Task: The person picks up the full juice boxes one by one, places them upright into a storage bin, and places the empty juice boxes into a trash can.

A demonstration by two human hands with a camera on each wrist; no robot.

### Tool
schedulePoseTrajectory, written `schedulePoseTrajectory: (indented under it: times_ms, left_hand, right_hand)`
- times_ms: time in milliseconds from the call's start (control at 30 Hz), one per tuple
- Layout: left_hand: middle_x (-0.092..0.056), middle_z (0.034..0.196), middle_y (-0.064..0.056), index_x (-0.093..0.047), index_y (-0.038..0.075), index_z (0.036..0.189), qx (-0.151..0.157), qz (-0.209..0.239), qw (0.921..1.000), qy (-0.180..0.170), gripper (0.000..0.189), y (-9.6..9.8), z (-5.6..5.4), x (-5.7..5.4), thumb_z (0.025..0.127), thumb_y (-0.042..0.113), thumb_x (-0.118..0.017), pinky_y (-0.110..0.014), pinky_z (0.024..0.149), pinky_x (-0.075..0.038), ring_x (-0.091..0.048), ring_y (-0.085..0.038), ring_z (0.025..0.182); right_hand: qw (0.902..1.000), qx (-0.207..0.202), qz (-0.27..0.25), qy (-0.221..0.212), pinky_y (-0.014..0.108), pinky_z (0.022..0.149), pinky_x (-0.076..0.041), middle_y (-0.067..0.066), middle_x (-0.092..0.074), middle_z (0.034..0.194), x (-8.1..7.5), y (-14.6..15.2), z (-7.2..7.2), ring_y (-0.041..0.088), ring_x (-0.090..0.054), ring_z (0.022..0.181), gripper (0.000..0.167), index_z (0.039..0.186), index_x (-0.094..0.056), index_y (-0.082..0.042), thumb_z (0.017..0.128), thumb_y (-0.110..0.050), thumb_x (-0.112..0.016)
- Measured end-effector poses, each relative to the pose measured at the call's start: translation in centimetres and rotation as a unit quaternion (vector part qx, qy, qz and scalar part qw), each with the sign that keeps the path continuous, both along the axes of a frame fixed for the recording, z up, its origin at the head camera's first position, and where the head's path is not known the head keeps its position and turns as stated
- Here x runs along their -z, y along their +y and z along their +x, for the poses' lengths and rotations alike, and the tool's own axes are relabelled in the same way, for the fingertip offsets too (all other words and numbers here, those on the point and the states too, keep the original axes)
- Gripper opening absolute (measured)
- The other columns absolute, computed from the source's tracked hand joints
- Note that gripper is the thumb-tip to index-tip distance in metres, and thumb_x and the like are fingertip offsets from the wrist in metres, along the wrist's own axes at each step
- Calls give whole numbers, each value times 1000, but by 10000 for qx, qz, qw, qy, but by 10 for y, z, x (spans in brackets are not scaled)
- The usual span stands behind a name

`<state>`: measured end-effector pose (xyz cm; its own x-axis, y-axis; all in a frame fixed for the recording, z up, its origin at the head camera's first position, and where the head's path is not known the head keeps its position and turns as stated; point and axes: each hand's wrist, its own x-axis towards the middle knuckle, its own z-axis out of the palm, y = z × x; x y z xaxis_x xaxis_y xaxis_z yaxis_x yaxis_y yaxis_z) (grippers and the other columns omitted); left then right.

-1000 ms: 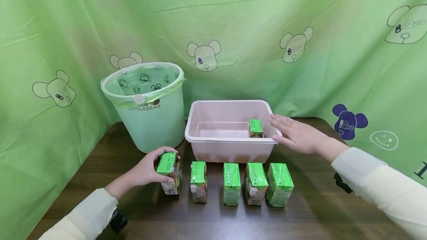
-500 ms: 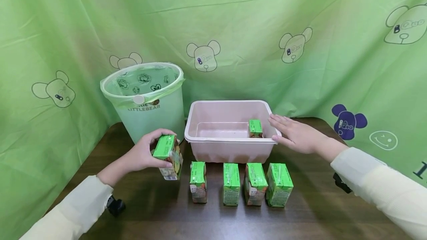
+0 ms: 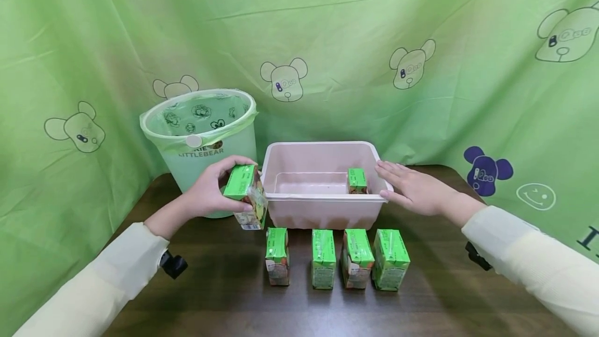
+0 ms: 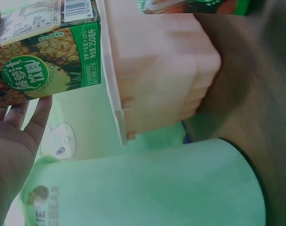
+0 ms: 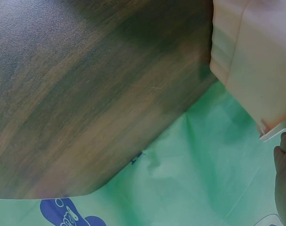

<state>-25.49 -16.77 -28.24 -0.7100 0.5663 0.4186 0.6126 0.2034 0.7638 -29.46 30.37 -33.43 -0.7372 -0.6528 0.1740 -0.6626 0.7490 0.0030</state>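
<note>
My left hand grips a green-topped juice box by its sides, raised above the table in front of the pink plastic bin's left end. Pineapple pictures and a barcode show on this juice box in the left wrist view. With fingers straight, my right hand rests against the right rim of the pink bin. Inside that bin, toward the right, stands another green-topped juice box, its lower part hidden by the front wall. The right wrist view catches only the edge of my right hand.
Several juice boxes stand in a row before the bin, from a left one to a right one. A mint green trash can with a bag liner stands left of the bin. A green printed curtain hangs behind the wooden table.
My left hand has lifted the pineapple juice box off the table and carried it up, away from me and slightly right toward the bin. The right hand has stayed at the rim.
</note>
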Motion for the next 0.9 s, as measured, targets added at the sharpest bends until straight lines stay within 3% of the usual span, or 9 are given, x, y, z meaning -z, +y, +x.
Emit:
schedulePoseTrajectory:
  times_ms: [433,900]
  left_hand:
    - [-60,105,-14,-53,4,129,64,283,9995,-144,73,37,-20,-20,65,-6,-86,-35,70,-55,-59,-28,87]
    - [-63,111,-11,-54,6,128,96,529,9977,-417,68,88,-57,-17,69,-2,-85,-37,78,-55,-62,-25,91]
  right_hand:
    - [10000,44,-31,77,52,113,-24,22,-29,154,2,1,-1,39,-24,141,65,146,-35,5,102,-40,-47]
    - [9999,99,-11,-22,52,113,-22,22,-26,155,0,-1,2,40,-22,142,64,147,-33,5,103,-40,-46]
